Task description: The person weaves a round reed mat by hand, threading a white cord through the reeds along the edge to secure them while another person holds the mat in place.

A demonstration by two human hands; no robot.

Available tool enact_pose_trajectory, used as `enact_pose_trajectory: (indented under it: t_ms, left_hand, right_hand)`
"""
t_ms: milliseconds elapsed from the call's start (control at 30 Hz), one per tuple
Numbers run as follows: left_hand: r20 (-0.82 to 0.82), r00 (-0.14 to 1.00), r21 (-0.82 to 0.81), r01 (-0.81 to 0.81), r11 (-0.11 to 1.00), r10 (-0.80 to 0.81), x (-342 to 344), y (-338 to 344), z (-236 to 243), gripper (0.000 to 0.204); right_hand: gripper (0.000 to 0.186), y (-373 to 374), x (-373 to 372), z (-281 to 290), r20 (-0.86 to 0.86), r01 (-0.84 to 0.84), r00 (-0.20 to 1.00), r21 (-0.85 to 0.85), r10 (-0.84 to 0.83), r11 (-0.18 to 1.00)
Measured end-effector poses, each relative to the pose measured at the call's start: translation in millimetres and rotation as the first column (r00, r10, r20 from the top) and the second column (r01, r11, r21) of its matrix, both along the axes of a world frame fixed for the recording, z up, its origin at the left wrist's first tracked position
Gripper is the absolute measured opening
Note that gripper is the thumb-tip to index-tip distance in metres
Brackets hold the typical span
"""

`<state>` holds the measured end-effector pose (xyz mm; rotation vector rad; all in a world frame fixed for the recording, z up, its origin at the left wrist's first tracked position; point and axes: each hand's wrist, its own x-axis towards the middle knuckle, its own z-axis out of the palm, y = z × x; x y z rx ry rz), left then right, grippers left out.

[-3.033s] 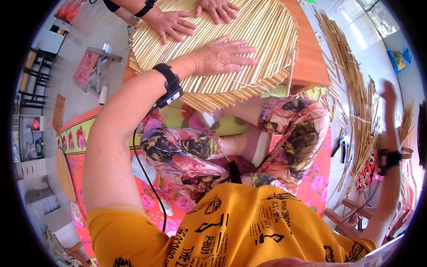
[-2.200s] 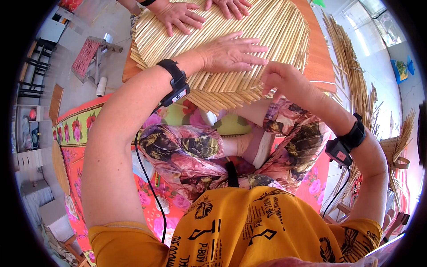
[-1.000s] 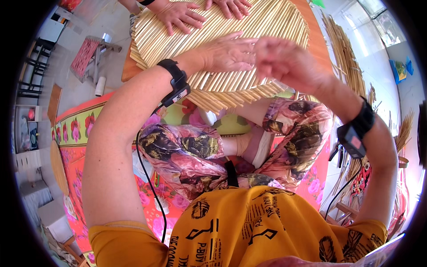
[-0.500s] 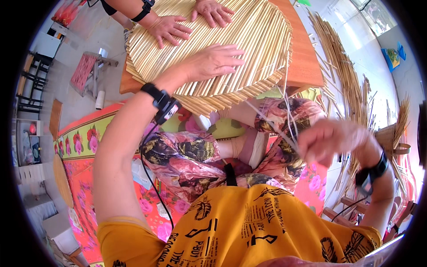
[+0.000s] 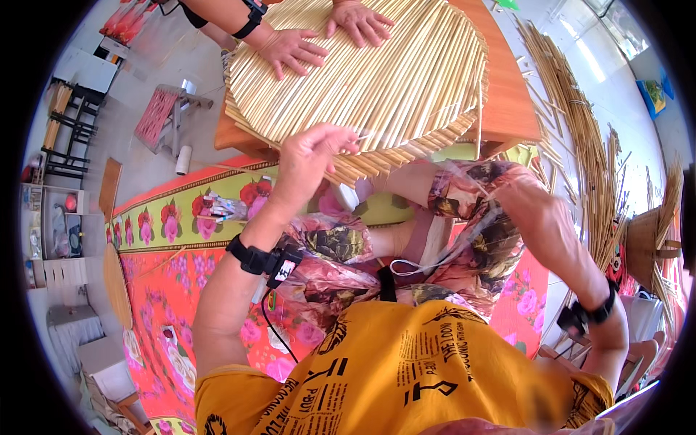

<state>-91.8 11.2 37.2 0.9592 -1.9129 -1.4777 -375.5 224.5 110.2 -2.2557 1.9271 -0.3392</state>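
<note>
A round mat of pale reed sticks [image 5: 391, 80], its near edge a band of slanted sticks, rests on a wooden table [image 5: 511, 109]. My left hand [image 5: 319, 152] is curled in a pinch at the mat's near-left edge; what is between its fingertips is too small to make out. My right hand [image 5: 518, 199] is raised low at the right, over my patterned trouser leg, its fingers smeared by motion beside white string [image 5: 471, 239] that loops down into my lap. A co-worker's left hand [image 5: 355, 25] and right hand [image 5: 290, 51] lie spread on the mat's far part.
Long reed bundles [image 5: 573, 123] lie on the floor at the right, near a woven basket [image 5: 638, 250]. A pink folding stool [image 5: 152, 116] and white roll [image 5: 184, 159] stand at the left. I sit on a red floral floor covering [image 5: 159, 312].
My left hand has left its flat spread on the mat and curled at the near edge. My right hand has drawn away rightward, trailing string. The co-worker's hands still press on the mat.
</note>
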Motion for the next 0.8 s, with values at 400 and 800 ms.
enact_pose_trajectory:
  t_ms: [400,800]
  left_hand:
    - [-0.436,0.9,0.318,0.152,0.936,0.002,-25.8,-8.1,-8.9,0.022]
    - [-0.435,0.896,0.223,0.202,0.954,-0.088,-29.3,-7.5,5.5,0.018]
  right_hand:
    - [0.013,-166.8,43.4,-84.9,0.267,-0.392,0.854,-0.232,0.446,0.89]
    - [0.012,-163.6,40.3,-101.6,0.273,-0.291,0.9,-0.204,0.34,0.935]
